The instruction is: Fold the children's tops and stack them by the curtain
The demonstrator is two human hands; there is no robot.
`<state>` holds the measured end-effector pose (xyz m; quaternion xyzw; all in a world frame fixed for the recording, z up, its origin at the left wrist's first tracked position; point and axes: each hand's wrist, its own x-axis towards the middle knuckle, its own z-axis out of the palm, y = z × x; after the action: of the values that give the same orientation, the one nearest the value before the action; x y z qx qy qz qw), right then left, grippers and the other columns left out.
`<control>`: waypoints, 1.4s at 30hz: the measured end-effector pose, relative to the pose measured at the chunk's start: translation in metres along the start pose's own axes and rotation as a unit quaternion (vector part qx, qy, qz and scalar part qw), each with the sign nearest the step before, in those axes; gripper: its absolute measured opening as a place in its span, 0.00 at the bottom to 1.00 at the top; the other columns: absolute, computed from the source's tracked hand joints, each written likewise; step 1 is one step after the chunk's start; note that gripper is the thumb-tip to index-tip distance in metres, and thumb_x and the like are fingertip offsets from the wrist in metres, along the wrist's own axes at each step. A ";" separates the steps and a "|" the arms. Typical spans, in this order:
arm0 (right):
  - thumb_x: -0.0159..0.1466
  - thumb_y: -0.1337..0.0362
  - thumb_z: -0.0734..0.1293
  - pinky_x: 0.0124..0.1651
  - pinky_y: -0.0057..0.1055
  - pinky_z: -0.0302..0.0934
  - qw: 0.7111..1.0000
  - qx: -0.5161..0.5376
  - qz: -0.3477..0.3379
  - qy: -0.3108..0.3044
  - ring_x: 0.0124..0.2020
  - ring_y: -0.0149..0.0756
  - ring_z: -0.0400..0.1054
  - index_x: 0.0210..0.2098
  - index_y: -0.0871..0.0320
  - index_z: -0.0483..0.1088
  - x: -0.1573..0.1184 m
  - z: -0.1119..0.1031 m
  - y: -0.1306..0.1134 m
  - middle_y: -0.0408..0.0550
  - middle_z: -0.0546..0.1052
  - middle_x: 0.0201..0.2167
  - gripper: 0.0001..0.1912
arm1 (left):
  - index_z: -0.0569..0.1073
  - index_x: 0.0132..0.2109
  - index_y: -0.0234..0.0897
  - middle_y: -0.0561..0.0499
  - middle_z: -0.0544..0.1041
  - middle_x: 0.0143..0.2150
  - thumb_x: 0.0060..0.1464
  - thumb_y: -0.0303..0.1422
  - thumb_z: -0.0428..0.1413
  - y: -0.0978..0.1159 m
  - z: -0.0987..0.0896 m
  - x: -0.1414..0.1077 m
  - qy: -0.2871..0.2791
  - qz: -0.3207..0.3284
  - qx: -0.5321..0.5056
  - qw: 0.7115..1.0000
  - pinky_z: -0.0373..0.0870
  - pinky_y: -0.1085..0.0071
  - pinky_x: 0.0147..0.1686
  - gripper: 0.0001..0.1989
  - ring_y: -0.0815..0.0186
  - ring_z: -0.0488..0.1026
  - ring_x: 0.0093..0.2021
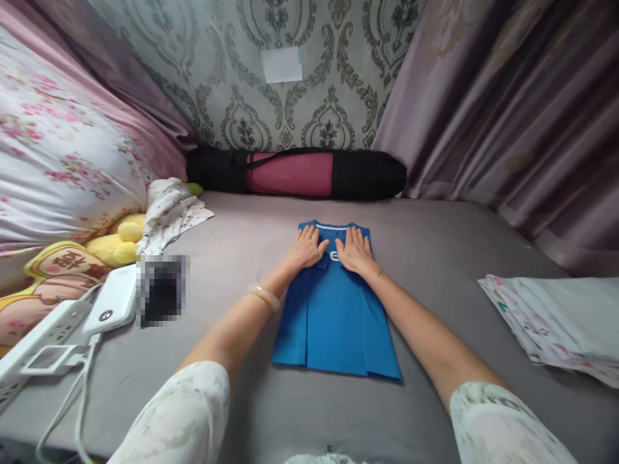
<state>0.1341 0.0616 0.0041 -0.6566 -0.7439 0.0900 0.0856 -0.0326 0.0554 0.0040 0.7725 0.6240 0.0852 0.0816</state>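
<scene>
A blue shirt (336, 322) lies on the grey sheet with its two sides folded inward, its collar at the far end and its hem towards me. Part of white lettering shows on its upper chest, between my hands. My left hand (308, 248) rests flat on the upper left of the shirt, fingers stretched out. On the upper right, my right hand (355, 250) is pressed flat in the same way, fingers pointing to the collar. Neither hand grips the cloth. A pale bangle (265, 298) circles my left wrist.
A black and pink long bag (290, 174) lies along the wall. To the right is a stack of folded cloth (561, 316). On the left are a power strip (43, 345), a white power bank (113, 299) with cables, a blurred dark object (162, 290), and yellow plush toys (113, 248).
</scene>
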 end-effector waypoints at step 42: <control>0.70 0.53 0.45 0.70 0.46 0.31 0.998 -0.031 -0.057 0.002 0.72 0.47 0.36 0.69 0.73 0.46 -0.012 0.004 0.005 0.60 0.44 0.71 0.36 | 0.56 0.68 0.26 0.35 0.53 0.71 0.64 0.48 0.35 0.008 0.028 -0.013 0.049 -0.012 -0.021 0.999 0.42 0.50 0.68 0.36 0.48 0.44 0.72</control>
<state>0.1397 0.0507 -0.0013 -0.6156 -0.7824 0.0606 0.0721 -0.0217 0.0404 -0.0218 0.7583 0.6342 0.1347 0.0678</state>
